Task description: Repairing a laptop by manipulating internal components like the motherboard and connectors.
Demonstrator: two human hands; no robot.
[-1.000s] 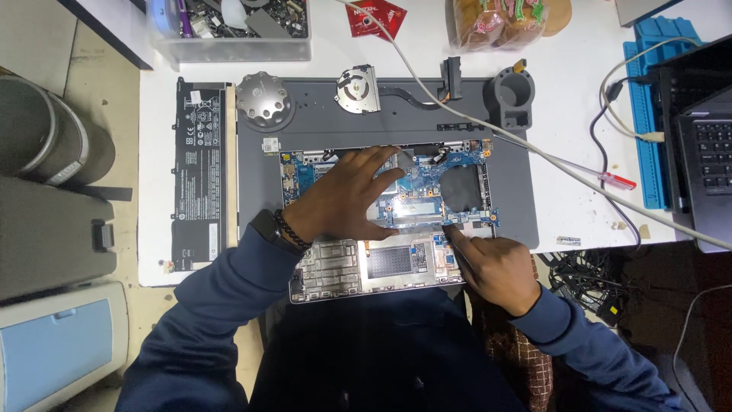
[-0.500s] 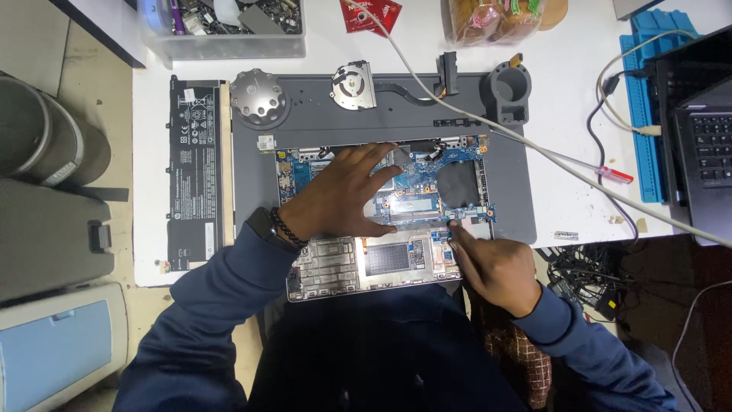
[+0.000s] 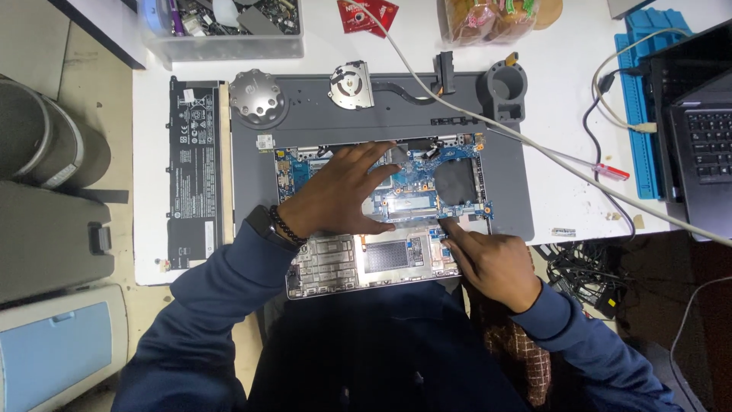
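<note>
Opened laptop (image 3: 381,252) lies bottom-side up at centre frame on a grey work mat (image 3: 503,183), its blue circuit board (image 3: 427,183) exposed in the upper half and the silver inner shell toward the lower edge. Left hand (image 3: 339,194) rests flat on the left part of the board, palm down, fingers spread apart and extended toward the upper right; it grips nothing. Right hand (image 3: 496,263) sits at the lower right corner of the laptop, index finger stretched out with its tip on the board's lower right edge, the other fingers curled in; whether anything small is pinched there cannot be told. Black flat battery (image 3: 192,164) lies left of the mat, apart from the laptop. Round silver disc (image 3: 257,95) sits at the mat's upper left, a cooling fan (image 3: 351,84) just right of it. A white cable (image 3: 534,145) runs diagonally from top centre toward the right edge, crossing above the laptop. A second, dark laptop (image 3: 701,137) stands at the right edge.
</note>
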